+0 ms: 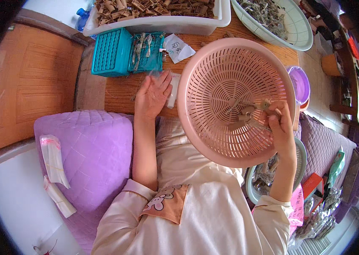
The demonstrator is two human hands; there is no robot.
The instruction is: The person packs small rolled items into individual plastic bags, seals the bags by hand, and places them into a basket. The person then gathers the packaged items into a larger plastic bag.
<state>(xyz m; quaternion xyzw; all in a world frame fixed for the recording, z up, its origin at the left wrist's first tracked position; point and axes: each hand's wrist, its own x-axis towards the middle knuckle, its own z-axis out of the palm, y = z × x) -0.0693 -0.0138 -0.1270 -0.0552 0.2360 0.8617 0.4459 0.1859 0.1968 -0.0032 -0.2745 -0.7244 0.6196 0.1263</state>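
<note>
My left hand [157,94] is raised over the wooden table, palm up, with a thin clear plastic bag [157,75] at its fingertips. A white strip [173,90] lies beside it. My right hand [280,121] reaches into the pink slotted basket [196,55], its fingers closed around small brownish-grey pieces [247,115] with thin strands. Their exact kind is too small to make out. The basket is tilted toward me at the table's near edge.
A teal pegged box [110,53] and a teal tray with corded bundles [146,49] stand behind my left hand, near a paper note [177,48]. Farther back are a white bin [196,28] of brown pieces and a pale green basket [302,36]. A purple cushion [90,148] is at left.
</note>
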